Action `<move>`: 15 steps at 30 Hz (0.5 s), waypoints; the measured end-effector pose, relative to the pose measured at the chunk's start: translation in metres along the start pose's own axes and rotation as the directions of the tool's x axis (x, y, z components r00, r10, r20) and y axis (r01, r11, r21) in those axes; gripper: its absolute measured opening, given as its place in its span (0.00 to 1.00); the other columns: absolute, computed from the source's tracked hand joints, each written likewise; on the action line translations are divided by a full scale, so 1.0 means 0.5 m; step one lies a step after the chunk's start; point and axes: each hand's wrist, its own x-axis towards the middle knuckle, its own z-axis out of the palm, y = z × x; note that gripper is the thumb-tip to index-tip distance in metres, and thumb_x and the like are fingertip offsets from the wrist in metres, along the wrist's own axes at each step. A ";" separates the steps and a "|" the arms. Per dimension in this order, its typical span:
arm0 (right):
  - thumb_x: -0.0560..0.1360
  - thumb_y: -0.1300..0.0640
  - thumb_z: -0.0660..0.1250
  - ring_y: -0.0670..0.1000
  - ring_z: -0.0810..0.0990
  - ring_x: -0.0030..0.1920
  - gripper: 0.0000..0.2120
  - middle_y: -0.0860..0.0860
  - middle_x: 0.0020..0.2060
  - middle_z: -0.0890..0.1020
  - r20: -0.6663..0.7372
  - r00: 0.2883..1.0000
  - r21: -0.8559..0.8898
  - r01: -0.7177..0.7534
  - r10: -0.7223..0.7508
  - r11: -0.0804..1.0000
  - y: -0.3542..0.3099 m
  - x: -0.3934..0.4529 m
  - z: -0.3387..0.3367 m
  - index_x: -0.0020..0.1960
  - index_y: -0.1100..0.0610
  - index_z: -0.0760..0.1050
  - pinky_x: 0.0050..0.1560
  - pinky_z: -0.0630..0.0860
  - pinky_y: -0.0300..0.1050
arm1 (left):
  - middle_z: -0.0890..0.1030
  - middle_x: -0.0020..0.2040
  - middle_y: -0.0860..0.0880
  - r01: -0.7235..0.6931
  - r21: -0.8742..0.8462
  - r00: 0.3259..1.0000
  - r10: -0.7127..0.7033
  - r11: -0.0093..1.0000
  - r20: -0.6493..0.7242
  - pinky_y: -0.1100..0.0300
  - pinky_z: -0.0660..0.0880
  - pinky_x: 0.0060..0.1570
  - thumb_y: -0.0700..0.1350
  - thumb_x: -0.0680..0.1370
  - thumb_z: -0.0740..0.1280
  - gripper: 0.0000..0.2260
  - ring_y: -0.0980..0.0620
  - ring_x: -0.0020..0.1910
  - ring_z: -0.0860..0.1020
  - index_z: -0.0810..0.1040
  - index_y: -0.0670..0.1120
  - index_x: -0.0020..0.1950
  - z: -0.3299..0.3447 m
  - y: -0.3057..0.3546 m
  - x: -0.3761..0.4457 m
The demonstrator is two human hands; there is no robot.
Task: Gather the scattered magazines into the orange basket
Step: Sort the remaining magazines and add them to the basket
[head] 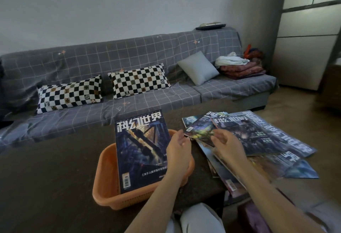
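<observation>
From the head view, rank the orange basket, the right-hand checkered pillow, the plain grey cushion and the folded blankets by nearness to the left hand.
1. Orange basket, right beneath the left hand.
2. Right-hand checkered pillow, on the sofa ahead.
3. Plain grey cushion, farther right.
4. Folded blankets, sofa's far right end.

Dark table (55, 168) bears orange basket (103, 182) and scattered magazines (258, 140)

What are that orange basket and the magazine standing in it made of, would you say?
The orange basket looks like moulded plastic with a matte finish: its walls carry fine slots. The magazine looks like paper with a glossy printed cover and a barcode.
</observation>
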 end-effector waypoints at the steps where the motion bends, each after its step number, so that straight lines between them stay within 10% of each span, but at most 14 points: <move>1: 0.76 0.54 0.67 0.46 0.78 0.50 0.14 0.49 0.52 0.81 -0.019 1.000 -0.013 -0.016 0.015 1.000 0.018 0.009 -0.015 0.60 0.54 0.76 0.49 0.73 0.40 | 0.75 0.67 0.51 0.008 -0.015 1.000 -0.007 1.000 0.023 0.75 0.68 0.50 0.45 0.81 0.62 0.19 0.61 0.57 0.73 0.68 0.47 0.72 0.027 0.003 0.008; 7: 0.75 0.51 0.67 0.48 0.77 0.49 0.14 0.49 0.51 0.81 -0.096 0.989 -0.112 -0.121 0.110 0.986 0.125 0.064 -0.084 0.59 0.54 0.77 0.49 0.71 0.41 | 0.77 0.65 0.46 0.160 -0.025 0.977 -0.154 0.987 0.150 0.53 0.71 0.65 0.44 0.80 0.62 0.19 0.49 0.61 0.76 0.71 0.43 0.70 0.169 0.003 0.053; 15: 0.75 0.45 0.66 0.51 0.78 0.57 0.18 0.50 0.56 0.81 -0.099 0.983 -0.374 -0.183 0.157 0.909 0.227 0.088 -0.121 0.62 0.50 0.75 0.55 0.73 0.47 | 0.79 0.53 0.49 0.348 -0.057 0.903 -0.318 0.936 0.289 0.53 0.76 0.59 0.45 0.80 0.64 0.18 0.50 0.54 0.79 0.72 0.41 0.68 0.314 -0.044 0.073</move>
